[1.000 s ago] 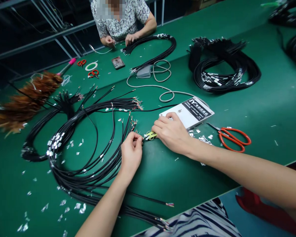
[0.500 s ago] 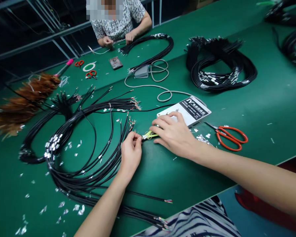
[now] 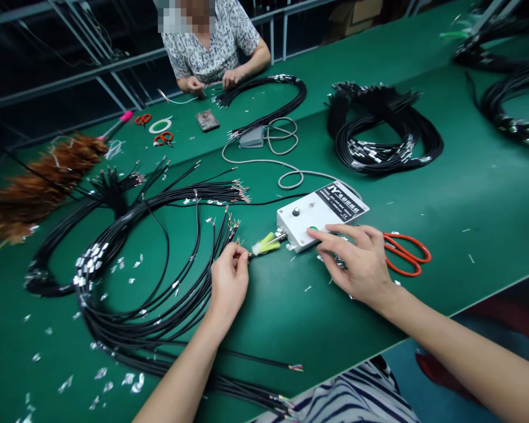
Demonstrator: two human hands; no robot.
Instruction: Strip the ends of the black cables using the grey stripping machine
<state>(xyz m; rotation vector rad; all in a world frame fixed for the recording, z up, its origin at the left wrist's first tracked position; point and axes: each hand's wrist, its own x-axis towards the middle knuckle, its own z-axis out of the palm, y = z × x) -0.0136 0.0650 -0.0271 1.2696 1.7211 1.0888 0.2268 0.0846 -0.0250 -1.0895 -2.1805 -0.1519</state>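
My left hand [image 3: 230, 275] is closed in a pinch on the end of a black cable. Just beyond its fingertips, a yellow-green clip [image 3: 270, 244] sits at the metal shaft of a white control box [image 3: 302, 217] with a black knob and printed label. My right hand [image 3: 357, 258] holds nothing, its fingers apart. Its index fingertip touches the box's top at the green button [image 3: 312, 228], partly covering it. Below the left hand, a loop of black cables [image 3: 127, 329] with bare coloured wire ends lies on the green table [image 3: 335, 317].
Orange-handled scissors [image 3: 408, 254] lie partly behind my right hand. Foil scraps [image 3: 136, 383] are scattered at left. Bundled cables [image 3: 383, 141] and a grey pedal [image 3: 252, 137] lie farther back. Across the table, a person [image 3: 211, 53] handles cables; a feather duster [image 3: 48, 179] rests at left.
My right hand has moved right, off the yellow-green clip and onto the box's button area. The left hand keeps its pinch near the clip. The view has shifted slightly.
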